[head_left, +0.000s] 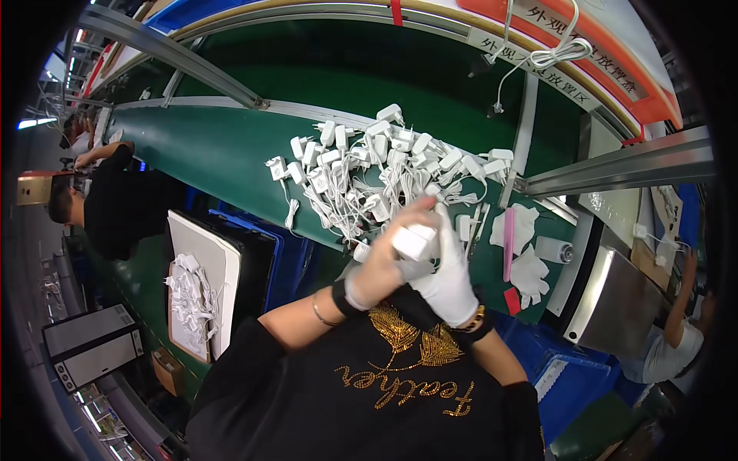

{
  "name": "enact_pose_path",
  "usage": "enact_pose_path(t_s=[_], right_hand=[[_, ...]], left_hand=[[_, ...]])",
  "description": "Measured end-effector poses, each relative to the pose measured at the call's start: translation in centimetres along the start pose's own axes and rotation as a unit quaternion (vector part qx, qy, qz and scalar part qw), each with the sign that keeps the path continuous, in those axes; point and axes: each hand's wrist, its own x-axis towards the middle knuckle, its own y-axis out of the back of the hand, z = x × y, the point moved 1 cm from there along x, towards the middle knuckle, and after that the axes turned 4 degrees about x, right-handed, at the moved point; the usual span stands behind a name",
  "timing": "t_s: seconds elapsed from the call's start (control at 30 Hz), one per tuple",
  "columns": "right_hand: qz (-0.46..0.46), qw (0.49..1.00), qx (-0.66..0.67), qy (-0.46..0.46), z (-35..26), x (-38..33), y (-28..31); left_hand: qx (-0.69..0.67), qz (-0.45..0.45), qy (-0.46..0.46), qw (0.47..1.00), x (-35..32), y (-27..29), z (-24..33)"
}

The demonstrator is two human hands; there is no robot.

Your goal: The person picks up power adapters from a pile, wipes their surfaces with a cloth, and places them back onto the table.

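A white power adapter (413,243) with a blocky body is held between my two hands, in front of my chest at the bench's near edge. My left hand (375,270), mostly bare with a black band at the wrist, closes on it from the left, its fingers blurred. From the right, my white-gloved right hand (449,280) grips the same adapter, with its fingers pointing away from me. Just beyond lies a big heap of white adapters (400,157), with their coiled white cables (338,211) trailing toward me.
Right of the heap are white gloves (529,276), a pink strip (508,244), a red piece (513,300) and a silver-white cylinder (550,250). A tray (224,284) of adapters stands at left. Metal posts (623,163) frame the green bench (207,142). Co-workers (127,200) sit at both sides.
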Motion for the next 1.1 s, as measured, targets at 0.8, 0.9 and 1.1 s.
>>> enact_pose_path(t_s=[0.8, 0.9, 1.1], right_hand=[[-0.029, 0.418, 0.904, -0.086, -0.7, 1.2, 6.3], [0.001, 0.417, 0.903, -0.104, -1.1, 1.1, 7.1], [0.038, 0.453, 0.879, -0.145, -1.0, 2.0, 7.8]], left_hand=[[0.654, -0.139, 0.075, 0.740, 15.1, 3.9, -13.2], [0.303, 0.055, -0.001, 0.951, 14.3, 4.2, -8.4], [-0.016, 0.149, -0.055, 0.987, 10.4, 3.3, 5.2]])
